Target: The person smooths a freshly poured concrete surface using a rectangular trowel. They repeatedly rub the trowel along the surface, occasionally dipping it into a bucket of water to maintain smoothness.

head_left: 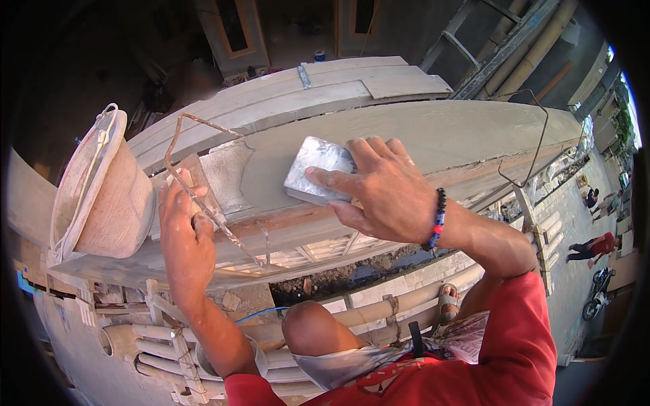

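Observation:
My right hand (386,186) grips a silver, smeared rectangular metal block (319,162) from above. The block rests on the wet grey cement surface (406,132) of a long beam. My left hand (186,233) is closed around the pale handle of a wooden float (202,181), partly hidden by the fingers. The float lies on the beam beside a rough, lighter patch (227,172). A bent rusty steel rod (169,145) loops up and passes in front of the float and my left fingers.
A cement-caked bucket (112,193) lies tipped on the left end of the beam. Another bent rod (542,135) sticks out at the right. Beneath me is bamboo scaffolding (379,311). A ladder (464,47) leans at the back. Several people and a motorbike (597,294) are far below right.

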The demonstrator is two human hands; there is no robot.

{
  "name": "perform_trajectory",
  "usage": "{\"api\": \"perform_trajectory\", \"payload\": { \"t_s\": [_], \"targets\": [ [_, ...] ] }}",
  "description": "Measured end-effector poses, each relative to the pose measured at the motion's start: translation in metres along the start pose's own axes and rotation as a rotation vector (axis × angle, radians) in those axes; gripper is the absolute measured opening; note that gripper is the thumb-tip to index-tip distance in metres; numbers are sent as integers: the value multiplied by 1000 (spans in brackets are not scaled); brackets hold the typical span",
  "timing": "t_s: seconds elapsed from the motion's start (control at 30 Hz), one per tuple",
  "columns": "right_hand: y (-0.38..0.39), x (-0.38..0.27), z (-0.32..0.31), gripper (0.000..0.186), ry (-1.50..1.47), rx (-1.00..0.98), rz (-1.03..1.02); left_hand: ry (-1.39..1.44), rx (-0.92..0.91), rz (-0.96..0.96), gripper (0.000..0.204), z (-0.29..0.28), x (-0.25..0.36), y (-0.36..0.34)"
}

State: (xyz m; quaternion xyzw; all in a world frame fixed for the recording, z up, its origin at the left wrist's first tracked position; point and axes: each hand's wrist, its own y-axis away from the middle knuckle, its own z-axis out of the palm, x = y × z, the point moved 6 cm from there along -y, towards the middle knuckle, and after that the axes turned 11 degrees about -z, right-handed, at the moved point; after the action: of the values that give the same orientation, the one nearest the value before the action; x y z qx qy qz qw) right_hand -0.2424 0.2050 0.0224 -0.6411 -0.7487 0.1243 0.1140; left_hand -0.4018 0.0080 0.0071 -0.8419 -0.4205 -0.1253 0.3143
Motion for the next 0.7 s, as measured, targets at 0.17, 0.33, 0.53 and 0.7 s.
{"api": "perform_trajectory", "payload": {
  "t_s": [0.17,0.33,0.53,0.7],
  "targets": [
    [105,60,-48,49,98,-82,380,-7,15,31,42,-1,2,1],
    [184,104,-94,41,99,349,668,-32,-3,35,36,0,-2,0],
    [164,112,-68,42,292,259,848,14,-12,23,35,0,-3,0],
    [139,83,-47,41,386,189,836,57,-21,9,37,4,9,0]
  ]
}}
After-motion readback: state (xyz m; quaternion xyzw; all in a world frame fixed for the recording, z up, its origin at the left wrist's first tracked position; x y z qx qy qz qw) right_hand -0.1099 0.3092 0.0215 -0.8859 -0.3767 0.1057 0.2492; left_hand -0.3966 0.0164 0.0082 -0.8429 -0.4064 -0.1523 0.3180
